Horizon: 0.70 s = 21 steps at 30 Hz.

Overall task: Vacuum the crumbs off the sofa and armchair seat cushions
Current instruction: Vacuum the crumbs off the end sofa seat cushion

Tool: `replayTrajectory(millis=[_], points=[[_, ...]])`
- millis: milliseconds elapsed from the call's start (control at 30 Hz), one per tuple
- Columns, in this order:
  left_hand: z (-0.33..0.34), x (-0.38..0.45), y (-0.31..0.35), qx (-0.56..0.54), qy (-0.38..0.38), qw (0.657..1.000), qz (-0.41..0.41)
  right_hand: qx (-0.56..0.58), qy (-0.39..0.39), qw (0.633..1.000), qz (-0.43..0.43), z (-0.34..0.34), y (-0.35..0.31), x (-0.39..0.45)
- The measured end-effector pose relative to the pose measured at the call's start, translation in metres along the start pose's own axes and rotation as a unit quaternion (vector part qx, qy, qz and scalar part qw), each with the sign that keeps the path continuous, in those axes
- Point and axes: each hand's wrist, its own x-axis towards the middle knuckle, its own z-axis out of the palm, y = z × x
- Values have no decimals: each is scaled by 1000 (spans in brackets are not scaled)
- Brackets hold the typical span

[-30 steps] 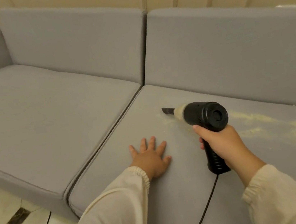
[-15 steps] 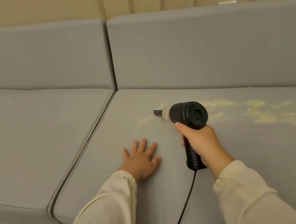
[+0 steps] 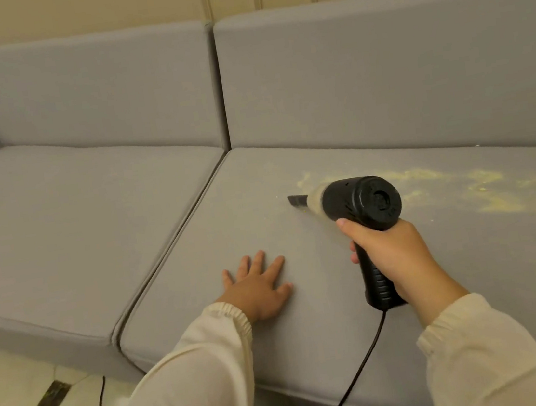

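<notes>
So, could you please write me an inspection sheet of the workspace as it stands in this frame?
Surface: grey fabric right seat cushion, yellowish crumbs scattered over its back right part; the grey left seat cushion shows none.
Job's things: black handheld vacuum, nozzle pointing left at the edge of the crumbs.
Clutter: nothing seen.
Hands: left hand rests flat on the right cushion, its fingers spread; right hand grips the vacuum's handle.
Cables: black cord runs from the handle over the cushion's front edge; more black cord on the floor.
Surroundings: grey back cushions, beige panelled wall, pale tiled floor.
</notes>
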Motion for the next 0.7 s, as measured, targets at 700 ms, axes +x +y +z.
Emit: replayTrajectory(millis=[700], points=[[-5, 12, 6, 21, -12, 1000, 21, -103, -26, 994, 0, -19, 9, 1]])
